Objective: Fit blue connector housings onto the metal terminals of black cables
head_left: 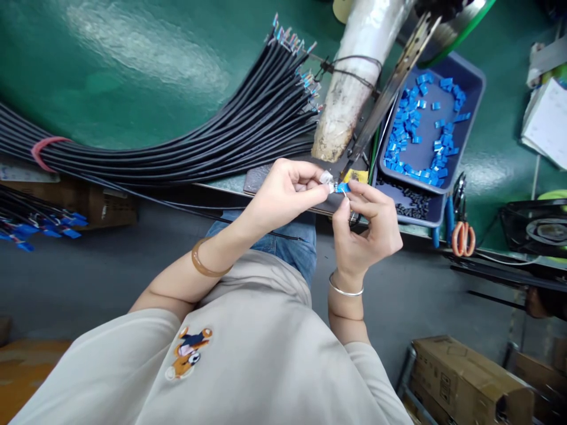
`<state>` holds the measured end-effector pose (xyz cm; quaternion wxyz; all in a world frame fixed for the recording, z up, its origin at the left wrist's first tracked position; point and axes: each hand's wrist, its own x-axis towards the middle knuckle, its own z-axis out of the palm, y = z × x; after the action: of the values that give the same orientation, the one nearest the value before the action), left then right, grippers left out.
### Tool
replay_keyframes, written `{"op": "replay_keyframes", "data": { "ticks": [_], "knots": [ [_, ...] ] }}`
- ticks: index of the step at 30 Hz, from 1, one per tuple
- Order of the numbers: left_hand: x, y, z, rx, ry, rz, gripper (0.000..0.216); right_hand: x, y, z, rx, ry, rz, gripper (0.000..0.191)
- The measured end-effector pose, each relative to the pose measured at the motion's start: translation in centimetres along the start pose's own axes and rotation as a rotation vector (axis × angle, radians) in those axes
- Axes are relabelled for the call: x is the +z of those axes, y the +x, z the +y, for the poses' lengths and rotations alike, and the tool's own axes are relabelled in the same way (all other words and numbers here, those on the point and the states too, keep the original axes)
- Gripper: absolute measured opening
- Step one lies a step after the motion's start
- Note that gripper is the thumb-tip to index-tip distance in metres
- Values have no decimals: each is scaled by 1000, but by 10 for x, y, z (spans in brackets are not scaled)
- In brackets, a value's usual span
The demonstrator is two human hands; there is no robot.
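Close together over the bench edge, my two hands meet at a small blue connector (342, 188). My right hand (370, 221) pinches it between thumb and fingers, and a thin pale strand shows by the thumb. Facing it from the left, my left hand (290, 192) is closed in a pinch. Whitish material (326, 177) sits at its fingertips; whether this is a finger covering or a held part, I cannot tell. Small metallic or wire ends lie between those fingertips and the connector. A yellow piece (357, 176) shows just behind the right fingers.
Black cables (212, 144) with stripped coloured ends lie across the green bench (146, 35). A wrapped pipe (354, 82) comes down behind my hands. At right are a bin (476, 88) of blue connectors, small black parts (410, 203) and orange-handled scissors (463, 238). Finished-looking blue-ended cables (39, 227) hang left.
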<state>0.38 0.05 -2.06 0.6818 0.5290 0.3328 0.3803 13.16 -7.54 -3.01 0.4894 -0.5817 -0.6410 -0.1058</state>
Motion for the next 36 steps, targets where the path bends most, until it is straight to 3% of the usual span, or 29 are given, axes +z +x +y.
{"op": "replay_keyframes", "data": {
  "ticks": [12,27,29,34,36],
  "knots": [
    [-1,0,-4,94,51,21,7,0,2,-2,-21,-49,20,12],
    [-2,-4,-2,39,97,-56,12,-2,-4,-3,35,-22,13,9],
    [-4,-9,0,56,172,-136,12,-4,-2,-3,107,86,49,9],
    [-15,-30,1,141,541,-626,13,-11,3,6,197,236,293,6],
    [-20,-35,0,176,593,-595,13,-14,3,12,187,240,387,8]
  ]
}}
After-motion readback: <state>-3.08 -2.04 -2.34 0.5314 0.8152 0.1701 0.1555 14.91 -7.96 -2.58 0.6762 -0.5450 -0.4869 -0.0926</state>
